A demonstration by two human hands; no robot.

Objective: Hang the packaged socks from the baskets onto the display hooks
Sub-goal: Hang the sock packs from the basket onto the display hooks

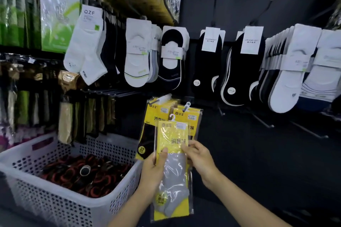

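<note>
Two hands meet on one packaged sock pack [171,167] at the lower middle of the head view, a clear sleeve with a yellow card and a grey sock inside, held upright with its small white hanger hook [172,116] at the top. The left hand [156,169] grips the pack's left edge, thumb lying across the front and the other fingers hidden behind it. The right hand [199,158] pinches the right edge near the yellow card, fingers curled. Just behind this pack, and partly covered by it, are more yellow packs [152,116], one showing a black sock; whether they hang from a hook or are held in the same bunch cannot be told. To the left, near the left forearm, stands a white perforated basket [55,199] holding a heap of red and black items [83,173]. Above, on the dark wall, rows of socks hang: white ankle socks [86,42] with a QZF label, white low-cut socks [136,51], black low-cut socks [208,61], and a thick row of white ones [291,68] at the right. Below those, bare display hooks [263,121] stick out from the wall, well apart from the held pack.
</note>
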